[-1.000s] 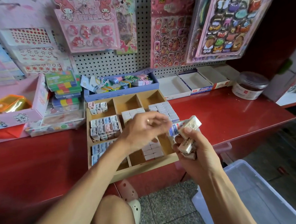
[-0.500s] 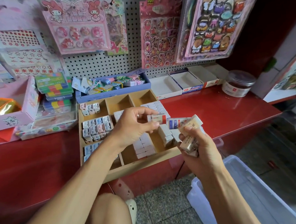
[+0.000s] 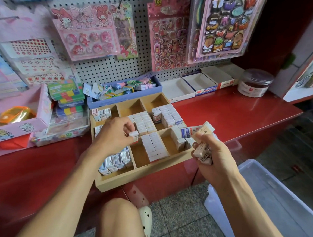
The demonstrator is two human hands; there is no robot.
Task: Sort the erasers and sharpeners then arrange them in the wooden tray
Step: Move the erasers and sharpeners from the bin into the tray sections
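Left grip [image 3: 116,135] pinches one eraser [image 3: 133,134]: seat it squarely beside the row just right of it. Right grip [image 3: 211,151] clutches spare erasers [image 3: 198,132].

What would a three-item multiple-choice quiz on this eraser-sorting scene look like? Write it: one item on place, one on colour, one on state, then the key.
1. Where does the round clear jar stand?
A. On the red counter, right of the tray
B. Inside the wooden tray
C. On the floor

2. What colour is the long box directly behind the tray?
A. Green
B. Blue
C. Black

3. What is the left hand doing?
A. Resting flat on the counter
B. Hanging open, holding nothing
C. Pinching one small eraser over the tray

Key:
1 A: the jar sits on the counter, well right of the wooden tray.
2 B: the box has blue walls.
3 C: the left hand pinches an eraser; the right hand grips a bundle of erasers.
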